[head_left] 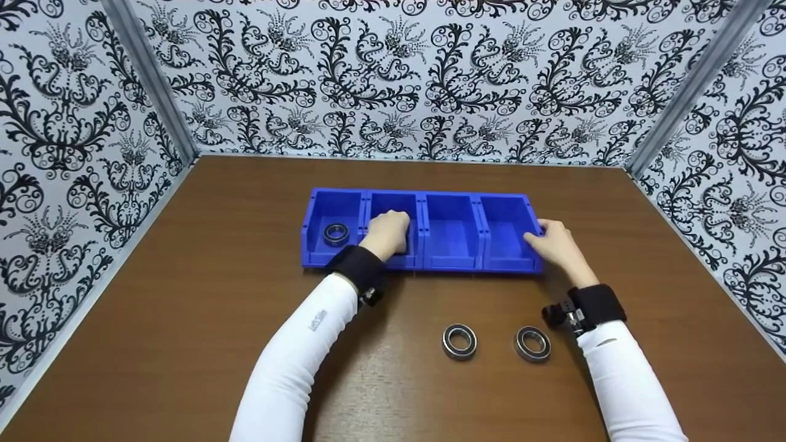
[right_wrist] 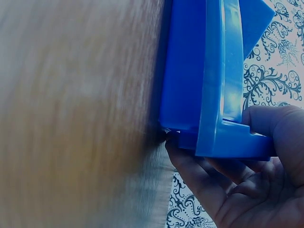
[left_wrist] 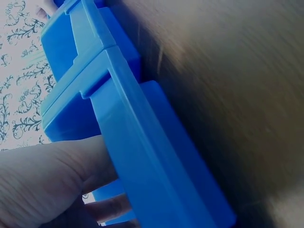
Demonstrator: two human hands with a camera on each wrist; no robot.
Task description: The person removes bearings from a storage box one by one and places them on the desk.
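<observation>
A row of blue storage bins stands on the table. My left hand reaches into the second compartment from the left. In the left wrist view, its fingers pass behind the bin's front lip, their tips hidden; I cannot tell whether they hold anything. My right hand grips the right end wall of the row. The right wrist view shows its thumb over the rim and the other fingers outside and beneath. A ball bearing lies in the leftmost compartment.
Two more ball bearings lie flat on the brown table in front of the bins: one bearing near the middle, another bearing beside the right forearm. Patterned panels with grey metal posts enclose the back and sides.
</observation>
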